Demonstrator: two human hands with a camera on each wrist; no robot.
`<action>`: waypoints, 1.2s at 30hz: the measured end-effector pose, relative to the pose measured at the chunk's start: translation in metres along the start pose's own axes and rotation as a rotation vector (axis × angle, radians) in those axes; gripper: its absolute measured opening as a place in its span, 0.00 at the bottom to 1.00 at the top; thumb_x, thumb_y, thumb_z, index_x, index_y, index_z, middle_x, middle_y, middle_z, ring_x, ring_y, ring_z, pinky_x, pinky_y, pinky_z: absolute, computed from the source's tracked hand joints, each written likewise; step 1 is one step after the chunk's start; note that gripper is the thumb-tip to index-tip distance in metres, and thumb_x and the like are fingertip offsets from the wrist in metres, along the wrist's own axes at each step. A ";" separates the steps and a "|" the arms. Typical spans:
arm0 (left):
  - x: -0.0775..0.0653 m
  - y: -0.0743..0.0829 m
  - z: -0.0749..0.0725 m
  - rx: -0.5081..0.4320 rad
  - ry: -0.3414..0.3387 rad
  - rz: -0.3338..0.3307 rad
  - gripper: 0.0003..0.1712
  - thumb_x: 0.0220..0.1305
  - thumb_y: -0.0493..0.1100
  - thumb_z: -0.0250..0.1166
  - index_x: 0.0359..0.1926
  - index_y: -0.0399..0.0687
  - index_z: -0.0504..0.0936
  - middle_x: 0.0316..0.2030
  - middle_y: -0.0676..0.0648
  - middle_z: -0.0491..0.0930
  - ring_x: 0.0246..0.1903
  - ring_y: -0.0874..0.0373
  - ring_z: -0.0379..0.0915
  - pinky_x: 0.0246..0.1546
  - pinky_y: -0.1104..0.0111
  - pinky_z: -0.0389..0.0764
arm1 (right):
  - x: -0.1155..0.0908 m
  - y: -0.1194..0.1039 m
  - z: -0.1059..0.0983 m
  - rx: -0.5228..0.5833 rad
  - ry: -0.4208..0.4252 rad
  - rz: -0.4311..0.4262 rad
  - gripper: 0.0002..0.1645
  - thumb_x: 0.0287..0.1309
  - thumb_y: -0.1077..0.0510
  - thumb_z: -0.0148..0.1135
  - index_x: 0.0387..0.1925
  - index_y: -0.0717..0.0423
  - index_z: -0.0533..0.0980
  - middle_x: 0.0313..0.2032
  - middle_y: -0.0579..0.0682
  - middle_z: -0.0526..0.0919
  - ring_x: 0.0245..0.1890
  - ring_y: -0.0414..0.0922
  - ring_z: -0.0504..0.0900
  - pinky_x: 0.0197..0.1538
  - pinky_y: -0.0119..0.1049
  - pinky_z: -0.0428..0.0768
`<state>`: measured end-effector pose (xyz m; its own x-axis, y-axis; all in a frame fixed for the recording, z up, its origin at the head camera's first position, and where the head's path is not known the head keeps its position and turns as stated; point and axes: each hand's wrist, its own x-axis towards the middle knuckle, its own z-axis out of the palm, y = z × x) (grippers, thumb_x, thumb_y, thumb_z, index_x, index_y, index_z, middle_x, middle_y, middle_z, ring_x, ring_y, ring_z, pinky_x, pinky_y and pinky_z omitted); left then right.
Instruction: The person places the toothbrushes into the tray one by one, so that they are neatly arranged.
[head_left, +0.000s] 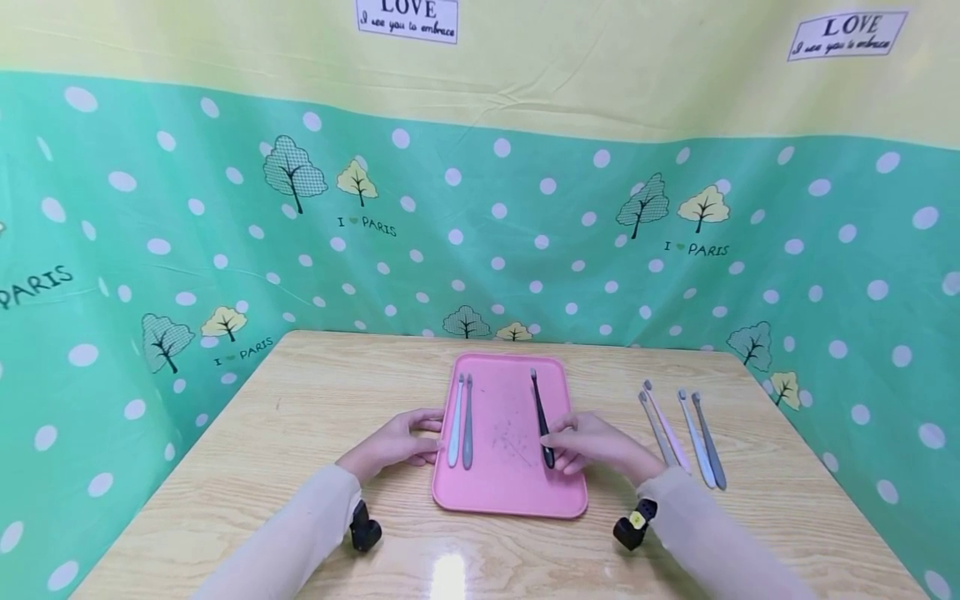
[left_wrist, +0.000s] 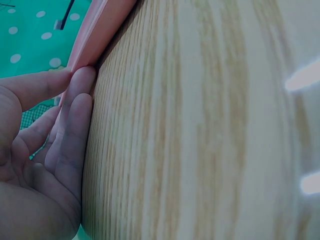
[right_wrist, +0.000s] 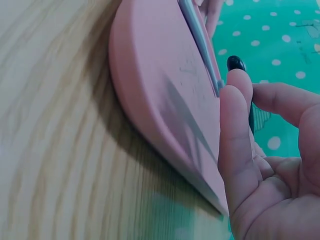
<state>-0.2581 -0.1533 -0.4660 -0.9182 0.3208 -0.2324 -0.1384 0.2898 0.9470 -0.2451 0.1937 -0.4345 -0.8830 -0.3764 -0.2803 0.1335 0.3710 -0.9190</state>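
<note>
A pink tray (head_left: 510, 496) lies on the wooden table. My left hand (head_left: 401, 437) pinches its left rim between thumb and fingers, seen closely in the left wrist view. Over the tray's right side, my right hand (head_left: 588, 442) holds a black toothbrush (head_left: 541, 412) near the handle's end, bristle head pointing away. In the right wrist view, the black handle end (right_wrist: 235, 63) pokes out between thumb and fingertips, with a shadow on the tray below. A light blue toothbrush (head_left: 455, 425) and a grey toothbrush (head_left: 468, 425) lie side by side along the tray's left side.
Right of the tray, on the table, lie a grey toothbrush (head_left: 657, 429), a pink toothbrush (head_left: 667, 429), a light blue toothbrush (head_left: 697, 442) and a dark grey-blue toothbrush (head_left: 710, 442). A green dotted curtain (head_left: 420, 275) hangs behind the table (head_left: 330, 375) and at its sides.
</note>
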 end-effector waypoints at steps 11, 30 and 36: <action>-0.001 -0.001 -0.001 0.003 0.008 -0.005 0.39 0.62 0.38 0.71 0.73 0.43 0.67 0.56 0.41 0.75 0.34 0.53 0.83 0.37 0.61 0.87 | 0.013 0.000 0.027 0.070 -0.090 -0.030 0.16 0.66 0.58 0.64 0.43 0.68 0.72 0.26 0.56 0.81 0.23 0.43 0.84 0.29 0.35 0.86; 0.002 -0.002 -0.001 0.002 0.001 0.003 0.39 0.62 0.38 0.71 0.72 0.44 0.67 0.55 0.41 0.75 0.34 0.52 0.83 0.36 0.61 0.87 | 0.028 -0.012 0.057 0.064 -0.112 -0.020 0.16 0.65 0.58 0.66 0.43 0.66 0.72 0.29 0.60 0.83 0.24 0.44 0.86 0.32 0.39 0.88; 0.001 -0.002 0.000 0.011 0.007 0.005 0.38 0.62 0.38 0.71 0.72 0.43 0.67 0.55 0.41 0.75 0.34 0.53 0.83 0.36 0.61 0.87 | 0.035 -0.015 0.061 0.069 -0.125 -0.013 0.15 0.65 0.58 0.65 0.42 0.66 0.72 0.29 0.60 0.83 0.24 0.44 0.86 0.32 0.38 0.88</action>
<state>-0.2585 -0.1537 -0.4679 -0.9215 0.3160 -0.2260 -0.1298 0.2979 0.9457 -0.2505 0.1230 -0.4470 -0.8224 -0.4856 -0.2963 0.1566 0.3074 -0.9386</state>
